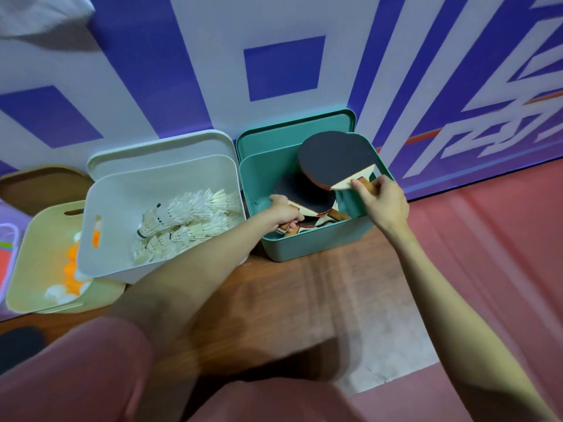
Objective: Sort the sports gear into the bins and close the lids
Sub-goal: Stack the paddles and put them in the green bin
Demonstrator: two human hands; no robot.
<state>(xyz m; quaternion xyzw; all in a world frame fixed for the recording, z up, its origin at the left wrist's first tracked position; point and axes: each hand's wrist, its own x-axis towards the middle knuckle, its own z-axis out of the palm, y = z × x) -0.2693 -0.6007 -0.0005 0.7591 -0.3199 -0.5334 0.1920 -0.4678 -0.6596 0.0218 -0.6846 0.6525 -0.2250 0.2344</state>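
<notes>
A green bin point(304, 248) stands on the wooden table, its green lid point(292, 129) propped behind it against the wall. My right hand point(380, 202) grips the handle of a black-faced table tennis paddle point(335, 156) tilted over the bin's right rim. My left hand point(285, 213) reaches inside the bin and grips the handle of another paddle point(304, 193) lying on several more. A white bin point(122, 226) to the left holds white shuttlecocks point(182, 220). A cream bin point(36, 239) at far left holds orange and white balls point(71, 269).
The white lid point(158, 147) leans behind the white bin, and a brown lid point(42, 184) lies behind the cream bin. A purple and white wall rises close behind the bins. Red floor point(487, 239) lies to the right of the wooden table point(304, 300).
</notes>
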